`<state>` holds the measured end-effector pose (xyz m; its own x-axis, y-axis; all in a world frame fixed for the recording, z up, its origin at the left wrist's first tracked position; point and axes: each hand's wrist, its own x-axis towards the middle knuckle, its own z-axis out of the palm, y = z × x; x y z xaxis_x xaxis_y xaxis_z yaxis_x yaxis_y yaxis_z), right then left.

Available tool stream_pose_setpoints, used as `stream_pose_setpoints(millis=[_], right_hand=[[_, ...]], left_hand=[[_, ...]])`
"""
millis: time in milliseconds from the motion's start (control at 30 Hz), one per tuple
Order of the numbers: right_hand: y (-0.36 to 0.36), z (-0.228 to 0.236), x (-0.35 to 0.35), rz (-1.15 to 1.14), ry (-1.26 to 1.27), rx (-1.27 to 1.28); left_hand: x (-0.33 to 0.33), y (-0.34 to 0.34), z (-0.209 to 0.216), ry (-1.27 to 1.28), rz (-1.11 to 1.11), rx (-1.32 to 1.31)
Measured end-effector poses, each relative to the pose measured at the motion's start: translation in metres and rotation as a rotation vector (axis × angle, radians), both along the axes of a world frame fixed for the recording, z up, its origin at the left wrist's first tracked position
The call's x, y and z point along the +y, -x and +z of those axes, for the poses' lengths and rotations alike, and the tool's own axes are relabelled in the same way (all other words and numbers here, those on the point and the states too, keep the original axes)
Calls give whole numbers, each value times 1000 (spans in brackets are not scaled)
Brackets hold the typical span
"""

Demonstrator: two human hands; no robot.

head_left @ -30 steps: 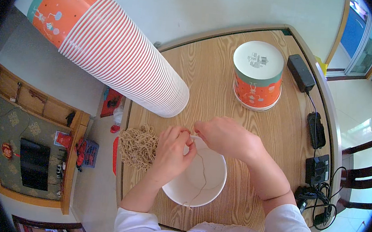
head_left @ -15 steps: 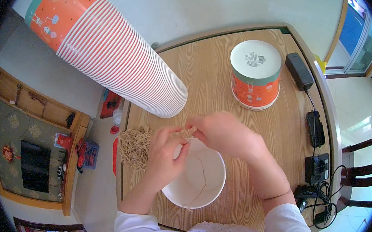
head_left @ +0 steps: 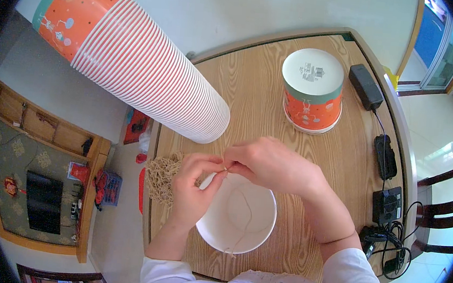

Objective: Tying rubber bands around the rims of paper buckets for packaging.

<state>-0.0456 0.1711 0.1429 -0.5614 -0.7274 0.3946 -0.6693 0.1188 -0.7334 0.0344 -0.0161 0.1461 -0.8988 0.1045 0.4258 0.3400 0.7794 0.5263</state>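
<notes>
A white-lined paper bucket (head_left: 266, 220) stands mouth up on the wooden table, in front of my body. Thin brown twine (head_left: 251, 214) lies across its inside and comes out over the near rim in a short frayed end. At the bucket's far rim, my left hand (head_left: 193, 184) pinches a bit of the twine between thumb and forefinger. My right hand (head_left: 270, 164) meets it there, its fingertips closed on the same small piece. Next to my left hand lies a tangled heap of looped twine (head_left: 162, 176).
A tall stack of nested orange paper buckets (head_left: 151, 73) rises at the far left. Upside down at the far right stands another bucket stack (head_left: 310, 108). Along the right edge of the wooden table (head_left: 252, 90) lie a black power adapter (head_left: 365, 88) and coiled cables (head_left: 392, 247).
My hands have come together, the right fingertips moving left and down to meet the left ones at the twine. The bucket stays in place.
</notes>
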Motion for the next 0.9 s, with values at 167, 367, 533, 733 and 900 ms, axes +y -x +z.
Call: stream_pose_setpoints(millis=[167,367,533,733,900], right_hand=[[2,-7,-1,-25,-74,19],[0,-6,-4,-65,-225,50],[6,-13,-2,-197,-260,25],[9,-27,-5,-169,-423,85],[8,-28,-4,-145,-458,85]], left_hand=[[9,1,0,-157,64,-42],[4,-1,-1,91,5,28],[5,0,-8,226,-27,-37],[5,5,-19,264,-63,-77],[7,6,-20,285,-76,-80]])
